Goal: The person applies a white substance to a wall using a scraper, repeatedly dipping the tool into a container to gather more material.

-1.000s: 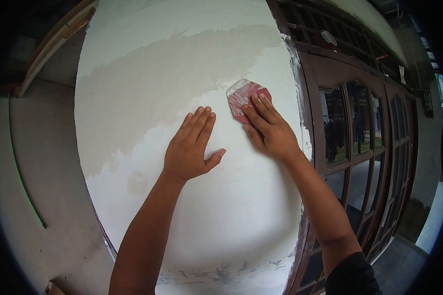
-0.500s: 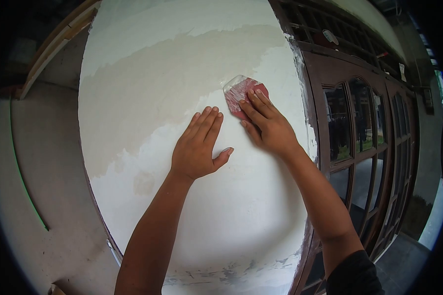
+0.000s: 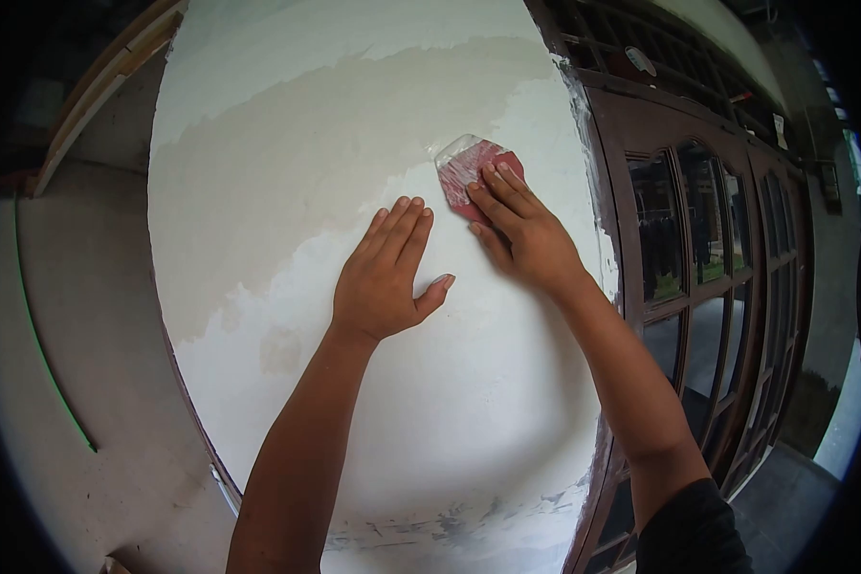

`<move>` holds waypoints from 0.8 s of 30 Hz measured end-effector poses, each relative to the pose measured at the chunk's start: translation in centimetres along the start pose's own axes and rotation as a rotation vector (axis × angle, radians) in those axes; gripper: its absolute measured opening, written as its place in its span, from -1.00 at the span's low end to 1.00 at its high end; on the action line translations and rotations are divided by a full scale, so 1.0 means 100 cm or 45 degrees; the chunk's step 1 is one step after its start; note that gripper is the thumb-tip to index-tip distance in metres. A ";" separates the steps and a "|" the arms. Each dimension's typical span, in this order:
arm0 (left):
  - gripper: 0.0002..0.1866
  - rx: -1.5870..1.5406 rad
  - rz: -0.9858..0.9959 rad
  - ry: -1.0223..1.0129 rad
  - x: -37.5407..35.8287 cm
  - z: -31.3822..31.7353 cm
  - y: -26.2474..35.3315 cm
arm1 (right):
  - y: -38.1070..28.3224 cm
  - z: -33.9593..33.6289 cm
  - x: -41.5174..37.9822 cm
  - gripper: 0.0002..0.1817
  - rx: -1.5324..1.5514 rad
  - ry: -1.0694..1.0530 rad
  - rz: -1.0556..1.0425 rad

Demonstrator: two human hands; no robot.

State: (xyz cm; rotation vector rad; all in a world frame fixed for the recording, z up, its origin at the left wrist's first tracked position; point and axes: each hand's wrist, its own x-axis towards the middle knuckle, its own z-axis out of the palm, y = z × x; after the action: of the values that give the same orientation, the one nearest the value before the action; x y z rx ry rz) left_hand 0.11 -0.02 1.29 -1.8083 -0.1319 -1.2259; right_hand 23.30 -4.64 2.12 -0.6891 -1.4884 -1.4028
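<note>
Plaster covers the wall (image 3: 373,115), smooth white low down, rougher beige above. Right hand (image 3: 521,234) presses fingers flat on a thin red scraper (image 3: 469,167) near the wall's right edge, partly hiding it. Left hand (image 3: 387,273) lies flat, fingers together, beside a brown glazed door (image 3: 698,239).

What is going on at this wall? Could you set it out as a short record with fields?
Left hand: flat on the wall, fingers together, holding nothing
Right hand: fingers pressing a red scraper against the wall
Scraper: reddish, smeared with white filler, at the border of the two tones
Wall: white filler below, a darker beige band above it
Door frame: dark brown wood, right of the wall, white smears along its edge
Glass panes: set in the frame, greenery visible through them
</note>
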 end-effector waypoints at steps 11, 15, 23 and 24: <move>-0.28 0.008 -0.009 0.052 -0.002 0.004 0.000 | 0.008 -0.053 0.048 -0.75 1.001 0.586 0.746; -0.28 0.010 -0.020 0.040 -0.002 0.004 0.000 | 0.044 -0.045 0.059 -0.71 1.111 0.374 1.109; -0.29 0.009 -0.024 0.035 -0.002 0.002 0.000 | 0.058 -0.035 0.058 -0.72 0.829 0.156 1.265; -0.29 0.010 -0.023 0.036 -0.002 0.003 0.001 | 0.068 -0.037 0.053 -0.71 0.858 0.185 1.265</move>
State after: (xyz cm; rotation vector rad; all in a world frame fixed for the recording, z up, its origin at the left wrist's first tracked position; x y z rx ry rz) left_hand 0.27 0.24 1.11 -1.7863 -0.1376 -1.2614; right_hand 28.10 -8.04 9.45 -0.7045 -1.1165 -0.1672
